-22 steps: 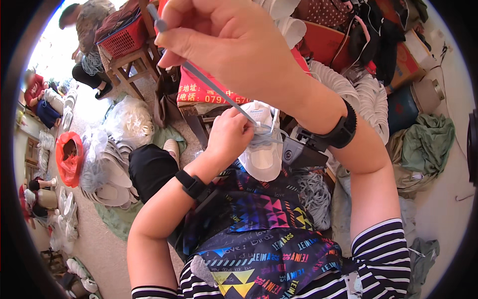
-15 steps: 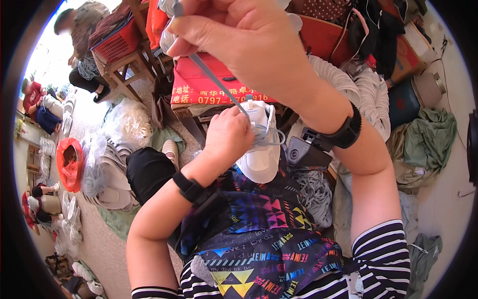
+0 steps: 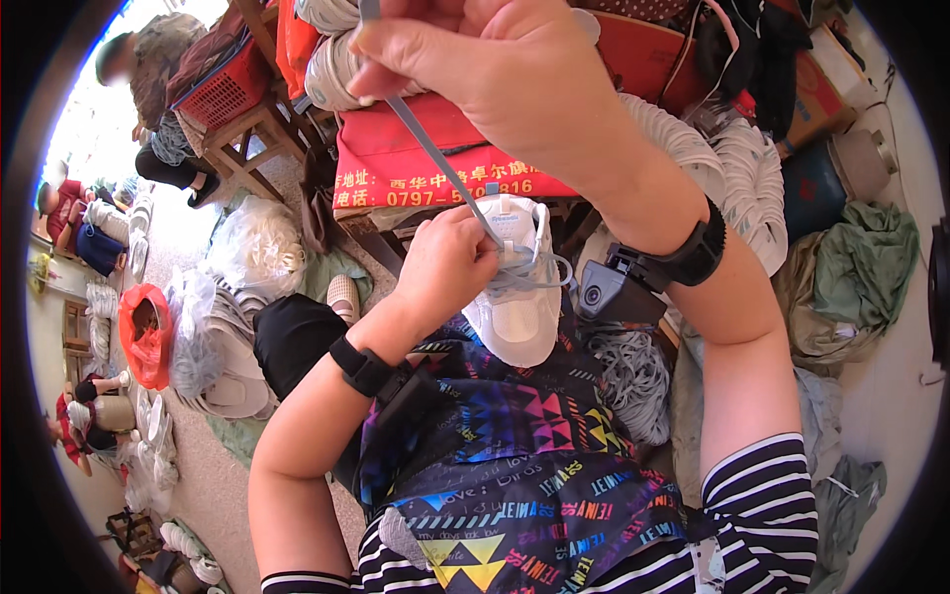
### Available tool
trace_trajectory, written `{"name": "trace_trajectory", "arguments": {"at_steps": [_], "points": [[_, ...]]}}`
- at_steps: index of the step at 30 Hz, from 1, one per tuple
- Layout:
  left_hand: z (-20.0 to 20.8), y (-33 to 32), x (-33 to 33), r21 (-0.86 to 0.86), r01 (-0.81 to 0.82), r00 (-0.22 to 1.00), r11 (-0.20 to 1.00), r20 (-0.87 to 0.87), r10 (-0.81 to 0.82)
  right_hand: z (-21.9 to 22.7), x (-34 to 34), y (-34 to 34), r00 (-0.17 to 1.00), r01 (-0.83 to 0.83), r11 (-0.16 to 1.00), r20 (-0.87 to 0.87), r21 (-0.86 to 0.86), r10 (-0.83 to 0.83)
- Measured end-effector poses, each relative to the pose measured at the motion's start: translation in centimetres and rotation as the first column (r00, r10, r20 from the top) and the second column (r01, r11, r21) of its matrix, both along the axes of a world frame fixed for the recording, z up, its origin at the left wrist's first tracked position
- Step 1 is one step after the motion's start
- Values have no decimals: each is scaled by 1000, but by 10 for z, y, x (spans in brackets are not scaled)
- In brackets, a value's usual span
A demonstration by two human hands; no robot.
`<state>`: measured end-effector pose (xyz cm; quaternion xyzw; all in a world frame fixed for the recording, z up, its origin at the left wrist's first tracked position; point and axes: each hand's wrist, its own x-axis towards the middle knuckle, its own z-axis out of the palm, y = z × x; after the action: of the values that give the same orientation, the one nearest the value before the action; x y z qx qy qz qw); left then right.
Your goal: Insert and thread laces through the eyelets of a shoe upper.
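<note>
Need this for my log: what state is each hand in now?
Left hand: curled at the white shoe; grip can't be told.
Right hand: closed, holding the grey lace.

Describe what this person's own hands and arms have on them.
The left hand and right hand wear no gloves. Each wrist has a black strap; the right one carries a dark, round-lensed camera. The short sleeves are black-and-white striped.

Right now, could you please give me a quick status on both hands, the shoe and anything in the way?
Right hand pinching grey lace, stretched up from white shoe. Left hand at shoe's side, grip unclear. Nothing visibly blocking the lace.
</note>
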<state>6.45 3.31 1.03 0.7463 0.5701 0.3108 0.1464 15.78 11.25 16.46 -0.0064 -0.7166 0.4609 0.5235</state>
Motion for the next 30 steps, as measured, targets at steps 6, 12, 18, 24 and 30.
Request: {"name": "trace_trajectory", "arguments": {"at_steps": [6, 12, 18, 24, 30], "points": [[-6, -2, -5, -211, 49, 955, 976, 295, 16, -73, 40, 17, 688, 305, 838, 504, 452, -522], [-9, -5, -1, -81, -14, 975, 997, 220, 32, -122, 99, -7, 459, 128, 827, 706, 548, -539], [-9, -8, 5, -3, -98, 992, 995, 82, 97, -154, 102, -24, 560, 265, 858, 655, 439, -508], [-2, -4, 8, -11, -138, 989, 990, -50, 137, -166, 99, -14, 610, 319, 869, 621, 378, -493], [0, 3, 1, -213, -66, 980, 975, 168, 103, -169, 99, -15, 616, 340, 863, 604, 374, -505]]}}
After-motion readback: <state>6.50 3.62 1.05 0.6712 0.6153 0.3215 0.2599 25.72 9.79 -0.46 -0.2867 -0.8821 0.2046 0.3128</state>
